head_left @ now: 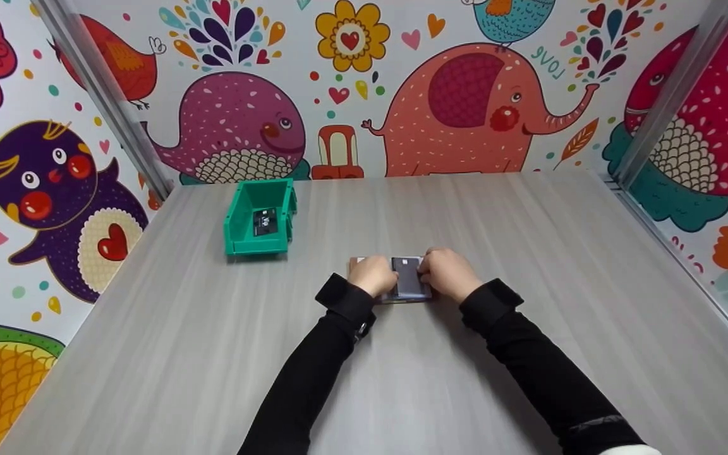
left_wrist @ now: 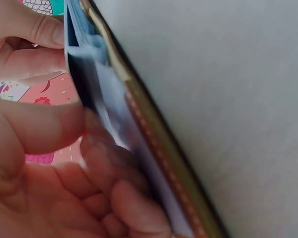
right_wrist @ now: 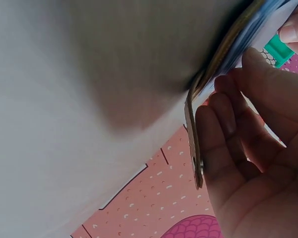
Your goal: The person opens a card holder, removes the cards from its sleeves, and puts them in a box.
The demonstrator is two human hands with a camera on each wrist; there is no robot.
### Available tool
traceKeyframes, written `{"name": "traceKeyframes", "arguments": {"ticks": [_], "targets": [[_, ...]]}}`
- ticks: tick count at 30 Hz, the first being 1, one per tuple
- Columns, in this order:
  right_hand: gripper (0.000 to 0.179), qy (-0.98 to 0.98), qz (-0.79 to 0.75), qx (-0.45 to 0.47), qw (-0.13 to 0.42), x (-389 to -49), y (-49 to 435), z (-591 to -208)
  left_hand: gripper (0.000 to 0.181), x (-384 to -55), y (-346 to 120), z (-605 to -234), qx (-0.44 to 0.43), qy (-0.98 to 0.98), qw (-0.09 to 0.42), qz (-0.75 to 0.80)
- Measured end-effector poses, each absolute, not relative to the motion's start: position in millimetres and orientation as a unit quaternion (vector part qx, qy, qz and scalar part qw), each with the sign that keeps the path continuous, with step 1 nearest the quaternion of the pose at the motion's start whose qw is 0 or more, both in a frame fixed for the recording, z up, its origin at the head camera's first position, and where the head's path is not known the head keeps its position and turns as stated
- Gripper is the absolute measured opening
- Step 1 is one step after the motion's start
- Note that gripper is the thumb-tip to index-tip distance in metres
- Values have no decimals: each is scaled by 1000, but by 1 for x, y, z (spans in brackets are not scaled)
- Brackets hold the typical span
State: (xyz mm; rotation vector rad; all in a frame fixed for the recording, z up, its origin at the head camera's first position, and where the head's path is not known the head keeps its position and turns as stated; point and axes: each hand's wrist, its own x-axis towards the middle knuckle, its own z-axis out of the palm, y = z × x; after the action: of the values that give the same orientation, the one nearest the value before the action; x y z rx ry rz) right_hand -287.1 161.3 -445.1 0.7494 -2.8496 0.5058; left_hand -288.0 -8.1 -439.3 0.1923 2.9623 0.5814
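A brown card holder [head_left: 406,301] with clear sleeves lies spread open on the table, a dark card [head_left: 410,284] showing at its right side. My left hand [head_left: 373,276] pinches the sleeves near the middle, fingers curled against them. At the right edge, my right hand [head_left: 451,275] pinches the sleeves between thumb and fingers. The left wrist view shows the cover's stitched brown edge [left_wrist: 154,153] beside the left fingers. In the right wrist view, a strap [right_wrist: 192,141] with a snap sticks out beside the right fingers. Part of the holder is hidden under both hands.
A green bin [head_left: 256,246] stands at the back left of the table [head_left: 528,227], with a black card-like item [head_left: 265,222] inside. Walls printed with cartoon animals [head_left: 465,126] rise behind and at both sides.
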Motion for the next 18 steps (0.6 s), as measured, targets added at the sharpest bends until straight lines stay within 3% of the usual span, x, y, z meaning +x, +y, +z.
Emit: {"name": "traceKeyframes", "arguments": {"ticks": [18], "targets": [[13,-953,174,240,68,-285,161,-445,31,-288,-9,-440,55,980,63,180]]}}
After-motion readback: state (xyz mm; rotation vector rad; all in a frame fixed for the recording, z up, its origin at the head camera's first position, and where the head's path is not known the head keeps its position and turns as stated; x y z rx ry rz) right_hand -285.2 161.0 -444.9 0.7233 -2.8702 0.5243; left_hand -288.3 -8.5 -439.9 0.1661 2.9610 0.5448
